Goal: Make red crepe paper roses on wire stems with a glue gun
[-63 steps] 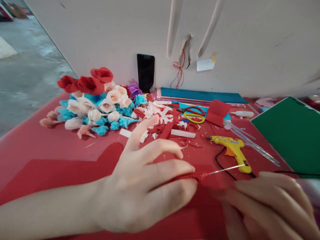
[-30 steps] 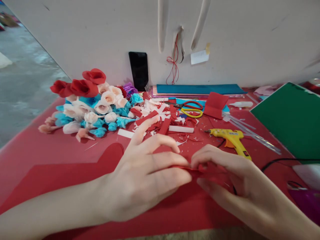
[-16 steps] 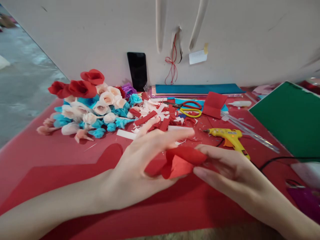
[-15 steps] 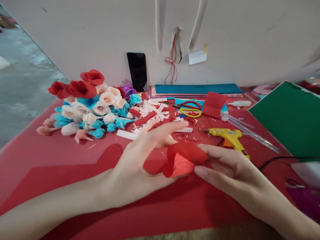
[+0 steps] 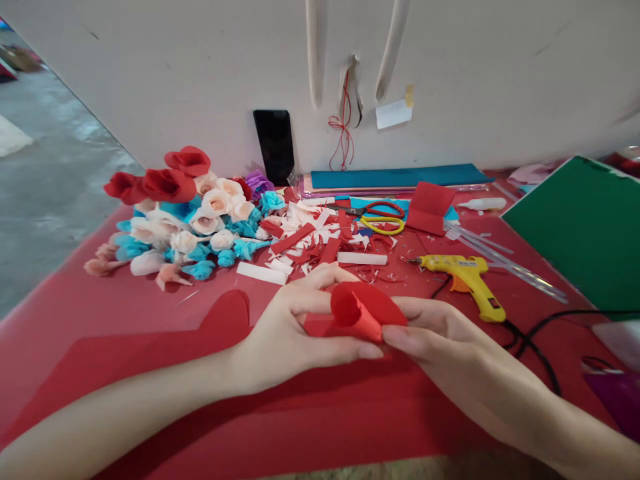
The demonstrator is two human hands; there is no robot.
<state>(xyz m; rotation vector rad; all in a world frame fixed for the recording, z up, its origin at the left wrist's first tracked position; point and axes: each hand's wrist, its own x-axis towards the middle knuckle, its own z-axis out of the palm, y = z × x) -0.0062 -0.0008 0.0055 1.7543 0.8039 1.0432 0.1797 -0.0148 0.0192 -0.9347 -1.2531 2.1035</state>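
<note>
A piece of red paper (image 5: 370, 310), curled into a cone-like roll at its left side, is held above the red table. My right hand (image 5: 440, 333) pinches its lower right edge between thumb and fingers. My left hand (image 5: 300, 327) curves round the left side, its fingers behind the paper and its thumb along the bottom. Flat red paper (image 5: 150, 353) lies under my left forearm, with a rounded red piece (image 5: 227, 312) at its upper edge.
Paper flowers (image 5: 170, 183) are heaped at the back left. Scraps (image 5: 310, 233), scissors (image 5: 383, 225) and a yellow glue gun (image 5: 465, 273) lie beyond my hands. A black phone (image 5: 275, 147) leans on the wall. A green board (image 5: 580, 233) stands right.
The fingers of my left hand have come down and closed round the paper. The paper's left side is now rolled more tightly into a cone.
</note>
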